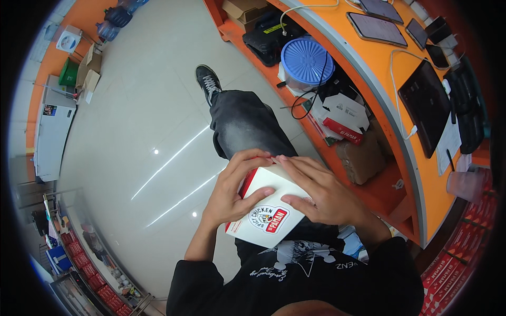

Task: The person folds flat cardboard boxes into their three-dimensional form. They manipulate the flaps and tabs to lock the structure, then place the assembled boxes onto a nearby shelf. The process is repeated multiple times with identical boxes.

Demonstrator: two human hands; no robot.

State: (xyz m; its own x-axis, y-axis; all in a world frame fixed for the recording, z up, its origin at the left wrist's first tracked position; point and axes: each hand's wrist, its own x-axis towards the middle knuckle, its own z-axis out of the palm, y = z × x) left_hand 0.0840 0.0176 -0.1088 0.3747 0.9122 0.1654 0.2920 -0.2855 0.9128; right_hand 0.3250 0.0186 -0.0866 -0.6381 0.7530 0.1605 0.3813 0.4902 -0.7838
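Note:
I hold a white and red cardboard food box (267,210) in front of my body, above my lap. My left hand (232,190) wraps around its left side, fingers over the top edge and thumb lying across the white face. My right hand (322,192) grips the right side, fingers spread over the top and thumb pressing on the white face near a round printed logo. The box looks closed. My grey trouser leg and black shoe (208,81) show beyond it.
A curved orange counter (379,89) runs along the right, bearing tablets, phones and white cables. Shelves below hold a blue-lidded tub (307,62), a black bag, cartons and a brown bag. Glossy pale floor (142,137) lies left. Red boxes are stacked at lower right.

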